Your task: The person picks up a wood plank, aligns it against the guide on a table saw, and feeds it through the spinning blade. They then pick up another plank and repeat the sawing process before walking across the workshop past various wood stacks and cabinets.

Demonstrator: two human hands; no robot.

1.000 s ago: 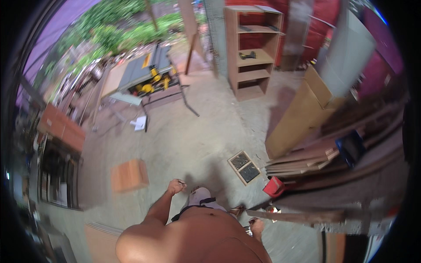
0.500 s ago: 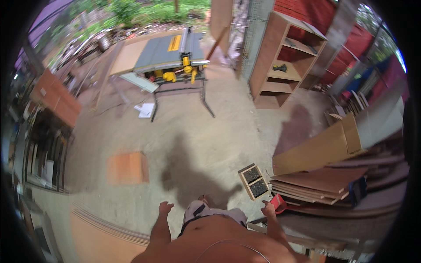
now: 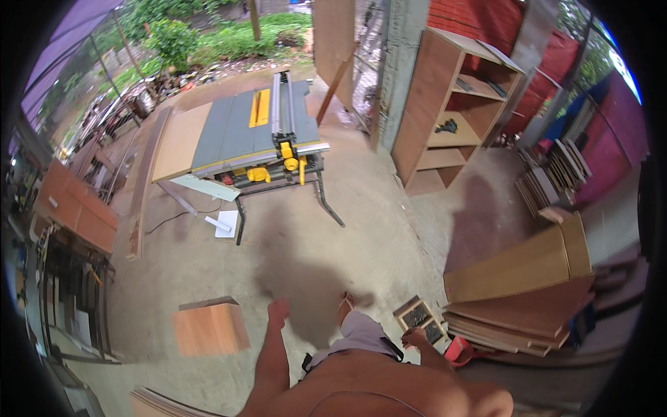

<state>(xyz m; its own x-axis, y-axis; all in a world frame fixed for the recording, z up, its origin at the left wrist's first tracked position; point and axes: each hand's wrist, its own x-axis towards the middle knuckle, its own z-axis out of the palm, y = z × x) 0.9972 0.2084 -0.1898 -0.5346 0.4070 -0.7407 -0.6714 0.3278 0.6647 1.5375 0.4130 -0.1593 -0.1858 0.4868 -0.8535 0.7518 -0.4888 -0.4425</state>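
I stand on a concrete floor (image 3: 292,250) and look down past my bare torso. My left hand (image 3: 278,310) hangs at my side with the fingers loosely curled, holding nothing. It is nearest to a small brown wooden box (image 3: 208,328) on the floor to its left. My right hand (image 3: 415,338) is also curled and empty, just beside a small dark framed panel (image 3: 421,318) that lies on the floor. A grey and yellow table saw (image 3: 257,132) on a stand is ahead of me, with my shadow falling between us.
An open wooden shelf unit (image 3: 451,118) stands at the right rear. Stacked brown boards (image 3: 521,299) and a red object (image 3: 458,349) lie at my right. A white paper (image 3: 226,224) lies under the saw. Brown cabinets (image 3: 73,212) line the left side, and a plank (image 3: 335,83) leans behind the saw.
The view has swung and advanced toward the table saw, which now looks larger and more central. The shelf unit has shifted right. Both arms have swung slightly at my sides.
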